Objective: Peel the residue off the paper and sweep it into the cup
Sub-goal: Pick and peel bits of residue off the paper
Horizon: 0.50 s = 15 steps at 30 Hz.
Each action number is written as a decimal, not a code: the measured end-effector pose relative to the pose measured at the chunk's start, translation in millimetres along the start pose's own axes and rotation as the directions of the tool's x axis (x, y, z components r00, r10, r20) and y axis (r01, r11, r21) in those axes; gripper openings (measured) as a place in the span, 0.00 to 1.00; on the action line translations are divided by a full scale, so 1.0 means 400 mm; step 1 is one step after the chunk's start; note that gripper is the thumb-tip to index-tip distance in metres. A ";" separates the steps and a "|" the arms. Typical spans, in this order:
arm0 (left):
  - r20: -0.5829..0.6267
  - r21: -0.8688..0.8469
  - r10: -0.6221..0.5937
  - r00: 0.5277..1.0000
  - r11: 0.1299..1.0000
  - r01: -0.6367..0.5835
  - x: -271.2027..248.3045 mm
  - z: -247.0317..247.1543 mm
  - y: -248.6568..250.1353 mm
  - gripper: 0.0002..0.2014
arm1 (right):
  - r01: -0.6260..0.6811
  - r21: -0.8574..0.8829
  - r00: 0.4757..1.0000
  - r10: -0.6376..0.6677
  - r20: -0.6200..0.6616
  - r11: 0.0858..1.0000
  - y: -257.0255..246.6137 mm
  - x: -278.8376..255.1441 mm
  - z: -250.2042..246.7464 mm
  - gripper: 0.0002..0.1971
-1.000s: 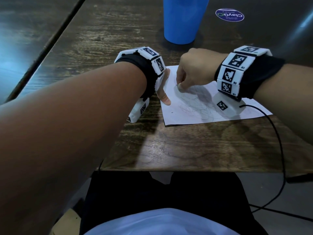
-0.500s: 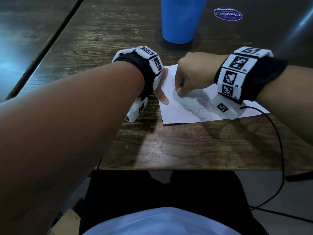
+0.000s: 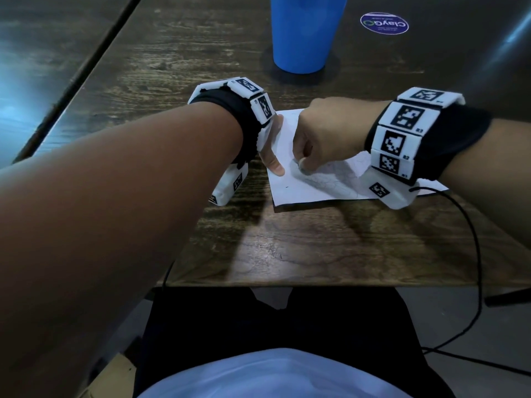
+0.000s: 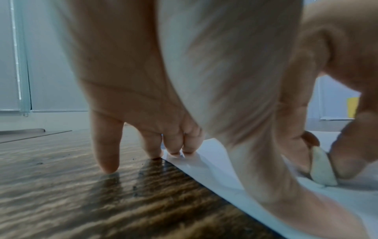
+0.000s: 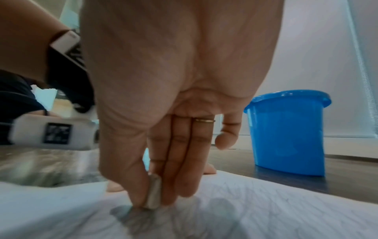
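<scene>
A white paper point(image 3: 301, 193) with faint pencil scribbles lies on the dark wooden table point(image 3: 287, 248). My right hand point(image 3: 319, 139) pinches a small whitish eraser point(image 3: 301, 165) between thumb and fingers, its tip on the scribbles. The wrist views show the eraser point(image 5: 154, 192) pressed onto a grey smudge, and from the side the same eraser point(image 4: 323, 168). My left hand point(image 3: 273, 159) presses the paper's left edge point(image 4: 204, 165) with straight fingers, the outer ones on the wood. A blue cup point(image 3: 304, 33) stands upright beyond the paper, also seen as the blue cup point(image 5: 286, 137).
Dark crumbs point(image 4: 135, 187) dot the wood by my left fingers. A round purple sticker point(image 3: 384, 23) sits at the back right. A black cable point(image 3: 477, 254) runs from my right wrist over the table's near edge. A dark seam point(image 3: 86, 70) crosses the table's left.
My right hand has slid the eraser a little nearer to me over the scribbles. The left hand stays pressed on the paper's edge.
</scene>
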State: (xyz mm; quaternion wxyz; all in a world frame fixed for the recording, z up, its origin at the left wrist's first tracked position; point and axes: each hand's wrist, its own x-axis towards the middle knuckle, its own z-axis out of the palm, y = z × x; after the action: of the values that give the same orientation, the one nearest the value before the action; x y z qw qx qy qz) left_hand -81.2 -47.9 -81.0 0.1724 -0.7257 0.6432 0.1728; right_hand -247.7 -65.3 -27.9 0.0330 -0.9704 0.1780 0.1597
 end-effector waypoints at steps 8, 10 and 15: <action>0.002 0.015 0.027 1.000 1.000 -0.027 -0.006 0.002 0.003 0.63 | 0.076 0.113 0.989 -0.090 0.121 0.991 -0.009 -0.028 0.026 0.16; 0.002 0.001 0.016 1.000 1.000 -0.016 -0.005 0.001 0.005 0.62 | 0.044 0.092 0.995 -0.051 0.083 0.995 -0.007 -0.024 0.019 0.05; -0.014 0.018 0.024 1.000 1.000 -0.024 0.002 -0.004 0.001 0.54 | 0.011 0.024 1.000 -0.011 -0.027 1.000 -0.003 -0.010 0.015 0.03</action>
State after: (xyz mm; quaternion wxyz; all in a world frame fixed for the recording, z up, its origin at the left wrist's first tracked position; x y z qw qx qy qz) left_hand -81.3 -49.2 -80.0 0.1721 -0.7176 0.6546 0.1640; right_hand -252.4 -62.1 -32.2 0.0432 -0.9729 0.1751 0.1445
